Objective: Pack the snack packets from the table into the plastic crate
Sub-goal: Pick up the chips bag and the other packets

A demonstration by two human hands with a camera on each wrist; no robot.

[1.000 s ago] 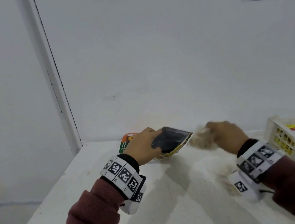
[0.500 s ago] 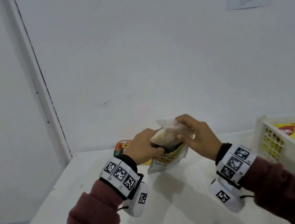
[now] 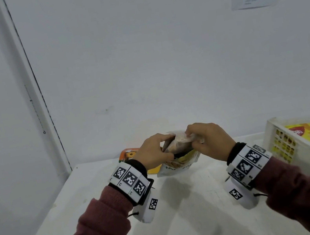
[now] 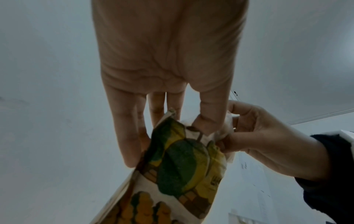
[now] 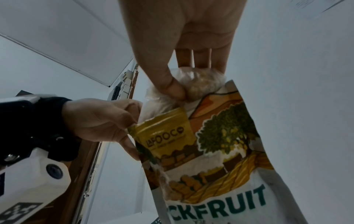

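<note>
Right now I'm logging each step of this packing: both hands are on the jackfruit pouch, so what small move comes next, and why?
Probably push the clear inner bag down into the jackfruit pouch. The right hand pinches that bag at the pouch mouth, the left hand holds the pouch's top corner, and the bag sticks out above the opening. The crate waits to the right.

a white table point(image 3: 189, 225) is set against a white wall. at its right edge a white plastic crate point(image 3: 283, 146) is stood on it, and an orange packet point(image 3: 128, 155) is laid flat near the far edge.
</note>
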